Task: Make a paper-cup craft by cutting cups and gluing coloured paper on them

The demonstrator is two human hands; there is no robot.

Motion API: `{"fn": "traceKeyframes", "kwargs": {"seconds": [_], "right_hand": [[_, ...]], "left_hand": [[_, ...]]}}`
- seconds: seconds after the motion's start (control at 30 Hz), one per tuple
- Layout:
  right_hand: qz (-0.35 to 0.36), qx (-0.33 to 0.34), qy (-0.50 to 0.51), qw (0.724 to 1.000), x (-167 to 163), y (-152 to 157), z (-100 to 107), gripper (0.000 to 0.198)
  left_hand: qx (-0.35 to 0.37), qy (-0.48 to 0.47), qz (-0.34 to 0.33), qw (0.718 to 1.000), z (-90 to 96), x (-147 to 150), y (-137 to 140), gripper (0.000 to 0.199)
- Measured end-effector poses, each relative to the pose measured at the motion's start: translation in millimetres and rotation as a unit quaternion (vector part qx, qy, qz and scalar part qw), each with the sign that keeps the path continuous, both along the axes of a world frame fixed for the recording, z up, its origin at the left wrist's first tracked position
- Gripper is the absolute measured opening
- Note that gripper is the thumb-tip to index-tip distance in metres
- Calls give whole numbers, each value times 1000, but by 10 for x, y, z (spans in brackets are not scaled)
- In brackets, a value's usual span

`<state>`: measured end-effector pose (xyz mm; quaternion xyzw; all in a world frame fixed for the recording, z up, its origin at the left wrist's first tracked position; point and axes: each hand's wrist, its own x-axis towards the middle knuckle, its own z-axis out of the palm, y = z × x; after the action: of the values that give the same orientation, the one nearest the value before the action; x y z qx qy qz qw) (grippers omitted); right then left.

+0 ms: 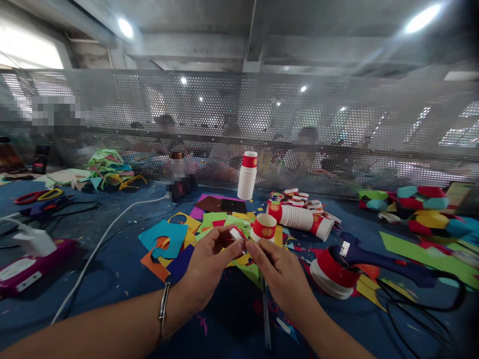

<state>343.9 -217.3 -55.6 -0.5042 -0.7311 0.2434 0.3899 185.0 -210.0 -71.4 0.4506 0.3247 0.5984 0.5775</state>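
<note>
Both hands meet at the middle of the table. My left hand (213, 257) pinches a small red and white piece (235, 233), which looks like cut paper-cup card. The fingers of my right hand (279, 269) are closed at the piece's right end, so both hands hold it. Just beyond them stands a red and white paper cup (264, 227). Below my right hand, a long, thin, pale stick (266, 319) shows; whether the hand touches it, I cannot tell. Coloured paper scraps, among them a blue sheet with a hole (166, 238), lie around my left hand.
A tall stack of paper cups (247, 182) stands at the back; another stack (297, 218) lies on its side. At right, a dark blue glue gun (389, 262) rests on upturned cups (329, 276). A purple power strip (41, 271) and red-and-yellow-handled scissors (39, 195) are at left.
</note>
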Motion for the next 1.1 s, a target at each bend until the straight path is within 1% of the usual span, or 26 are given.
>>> {"fn": "traceKeyframes", "kwargs": {"seconds": [0.2,0.47,0.77,1.1], "right_hand": [[3,0,3,1000,-5,4,3,53],[5,0,13,1000,-2,-1,-12,51],[4,6,19,1000,12,17,-33,51],[7,-11,38,999,16,21,-43,51]], "left_hand": [[0,1,4,1000,2,1,-10,38],[-1,4,17,1000,1,2,-5,41],[5,8,13,1000,-10,-5,-3,40],[12,6,16,1000,-24,2,1,40]]}}
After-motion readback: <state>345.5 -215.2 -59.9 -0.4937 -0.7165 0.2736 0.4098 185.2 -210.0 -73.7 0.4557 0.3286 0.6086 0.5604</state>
